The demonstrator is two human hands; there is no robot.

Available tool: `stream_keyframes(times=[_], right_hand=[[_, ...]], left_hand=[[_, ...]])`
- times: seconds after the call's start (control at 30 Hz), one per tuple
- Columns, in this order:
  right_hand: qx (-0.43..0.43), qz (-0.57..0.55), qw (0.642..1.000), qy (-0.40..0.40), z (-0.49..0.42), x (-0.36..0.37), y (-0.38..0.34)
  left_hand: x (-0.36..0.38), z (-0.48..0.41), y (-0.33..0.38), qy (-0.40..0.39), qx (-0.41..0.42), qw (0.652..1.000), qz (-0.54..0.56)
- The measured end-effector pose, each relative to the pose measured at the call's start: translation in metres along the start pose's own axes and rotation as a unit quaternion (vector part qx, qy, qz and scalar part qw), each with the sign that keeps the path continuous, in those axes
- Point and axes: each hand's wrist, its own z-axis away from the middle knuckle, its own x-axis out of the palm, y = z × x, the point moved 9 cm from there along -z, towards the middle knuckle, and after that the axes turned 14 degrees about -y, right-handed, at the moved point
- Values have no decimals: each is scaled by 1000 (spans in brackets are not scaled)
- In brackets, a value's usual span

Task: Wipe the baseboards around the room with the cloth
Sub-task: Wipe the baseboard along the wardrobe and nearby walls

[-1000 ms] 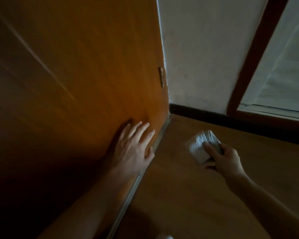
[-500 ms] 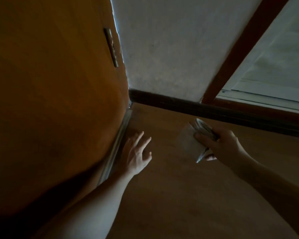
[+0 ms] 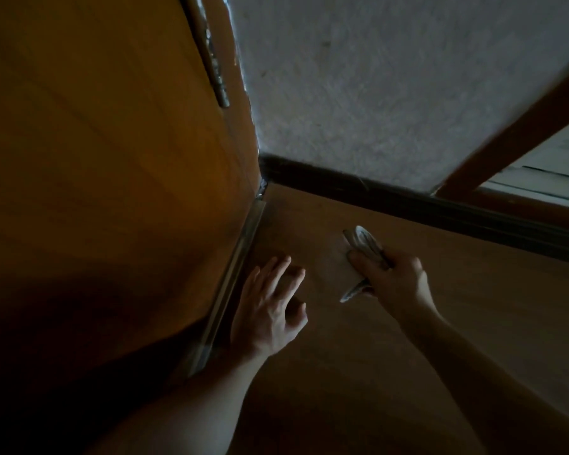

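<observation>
Cloth: I see the cloth folded into a pale wad, held low over the floor, near the baseboard but apart from it.
Right hand: my right hand is closed around the cloth, thumb on top, fingers wrapped under; layered edges stick out past the knuckles.
Left hand: my left hand is open and empty, fingers spread and pointing toward the corner, just beside the metal strip; I cannot tell whether the palm touches the floor.
Baseboard: dark band along the foot of the wall, running from the corner toward the right, where it meets a brown frame.
Door: orange-brown door fills the left side, with a hinge near its far edge; the strip runs under its bottom edge.
Light: dim, so I cannot make out fine detail on the baseboard.
</observation>
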Motion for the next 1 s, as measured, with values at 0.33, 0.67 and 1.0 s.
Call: stream_keyframes(times=[0.33,0.67,1.0], right_hand=[[-128,120,975,137,-53,24,-35],[-228,192,934,197,-93,76,-86],[-194,233,924,233,-104,73,-85]], left_hand=[[2,1,1,32,11,999,-20],[5,2,-1,39,5,999,-23],[14,-3,-3,26,9,999,-33]])
